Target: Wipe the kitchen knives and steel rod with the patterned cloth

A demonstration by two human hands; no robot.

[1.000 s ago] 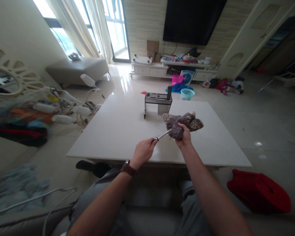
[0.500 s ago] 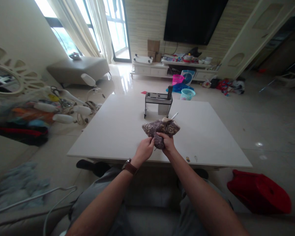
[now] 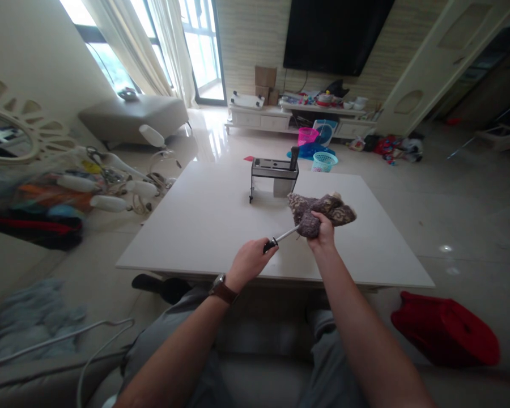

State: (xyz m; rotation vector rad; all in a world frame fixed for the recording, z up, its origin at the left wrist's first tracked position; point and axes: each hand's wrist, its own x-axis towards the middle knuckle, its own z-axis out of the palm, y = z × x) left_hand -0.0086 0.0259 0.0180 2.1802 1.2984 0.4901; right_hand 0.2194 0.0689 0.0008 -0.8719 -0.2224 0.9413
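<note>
No readable text, labels, brands or numbers anywhere in view.

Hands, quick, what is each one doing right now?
Left hand: closed on the black handle of a knife.
Right hand: closed on a brown patterned cloth wrapped around the blade.

The mottled brown-and-cream cloth (image 3: pixel 321 211) looks soft and fuzzy, a matt knitted or fleecy fabric. The thin knife (image 3: pixel 280 238) poking from it has a bright, smooth metal blade and a black handle with a dull plastic look. The broad white table (image 3: pixel 204 221) has a smooth, satin top with a faint sheen. The grey knife rack (image 3: pixel 274 173) on it reads as brushed metal. The pale tiled floor (image 3: pixel 429 198) is polished and glossy, mirroring window light. The red bag (image 3: pixel 446 334) looks like matt woven cloth.
</note>
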